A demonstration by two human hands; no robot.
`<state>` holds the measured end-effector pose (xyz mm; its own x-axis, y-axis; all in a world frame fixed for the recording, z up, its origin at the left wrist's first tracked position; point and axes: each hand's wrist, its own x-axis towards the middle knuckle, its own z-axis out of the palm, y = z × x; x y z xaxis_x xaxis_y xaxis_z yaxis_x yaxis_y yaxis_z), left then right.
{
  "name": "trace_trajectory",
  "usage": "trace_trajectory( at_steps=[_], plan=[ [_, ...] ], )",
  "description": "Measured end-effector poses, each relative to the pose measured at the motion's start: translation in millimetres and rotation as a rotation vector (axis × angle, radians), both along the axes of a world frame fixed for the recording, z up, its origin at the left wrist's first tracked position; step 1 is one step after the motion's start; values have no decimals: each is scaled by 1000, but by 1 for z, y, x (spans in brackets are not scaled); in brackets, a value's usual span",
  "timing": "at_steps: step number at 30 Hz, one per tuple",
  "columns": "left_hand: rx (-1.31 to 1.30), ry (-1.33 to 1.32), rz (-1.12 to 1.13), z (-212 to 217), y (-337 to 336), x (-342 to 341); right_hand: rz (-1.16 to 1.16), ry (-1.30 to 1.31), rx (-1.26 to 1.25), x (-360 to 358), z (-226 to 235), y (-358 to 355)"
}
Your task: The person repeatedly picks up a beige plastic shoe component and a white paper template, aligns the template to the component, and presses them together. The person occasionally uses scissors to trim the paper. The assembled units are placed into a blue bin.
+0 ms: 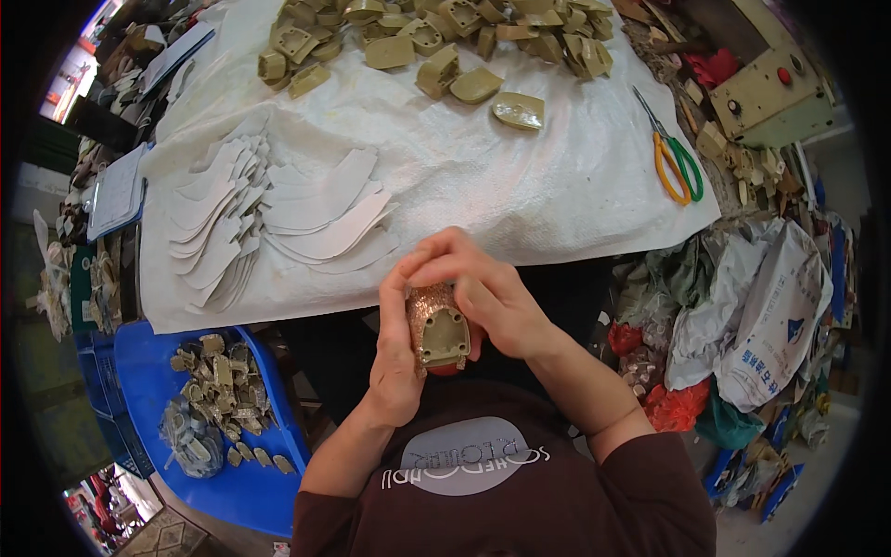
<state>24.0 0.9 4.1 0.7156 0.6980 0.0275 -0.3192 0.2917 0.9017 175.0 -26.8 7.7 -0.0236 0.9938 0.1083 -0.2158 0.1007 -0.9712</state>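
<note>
Between my two hands, close to my body, is an olive plastic shoe heel (445, 336) with its hollow, holed seat facing up. Rose-gold glitter covering wraps its sides. My left hand (397, 339) is curled along its left side, while the fingers of my right hand (483, 292) bend over its far end. Past my hands, a white cloth-covered table carries a fanned stack of curved white cut pieces (227, 218). Farther back lies a heap of bare olive heels (390, 51), with one loose heel (519, 110) nearer than most.
Scissors (676, 167) with orange and green handles lie at the table's right. A blue chair (153, 399) at lower left holds glittery heels (227, 381) and a clear plastic bag (190, 438). Plastic sacks (775, 316) crowd the right side, below a beige control box (770, 97).
</note>
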Motion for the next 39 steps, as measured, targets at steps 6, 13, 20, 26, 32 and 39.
trace_trajectory(
  at_steps=[6, 13, 20, 26, 32, 39],
  plan=[
    [94, 117, 125, 7, -11, 10, 154, 70, -10, 4, -7, 6],
    [228, 150, 414, -13, -3, 14, -213, -335, 359, -20, -23, -5],
    [-48, 6, 474, 2, -3, 18, -134, 50, 220, -35, -25, -14],
    [169, 99, 388, -16, -2, 13, -253, -150, 251, -33, -26, -12],
    [-152, -335, 133, -11, 10, 5, -226, -190, 45, -14, -7, -11],
    [706, 296, 250, -7, 10, -3, -204, -670, 171, 2, 13, -4]
  ],
)
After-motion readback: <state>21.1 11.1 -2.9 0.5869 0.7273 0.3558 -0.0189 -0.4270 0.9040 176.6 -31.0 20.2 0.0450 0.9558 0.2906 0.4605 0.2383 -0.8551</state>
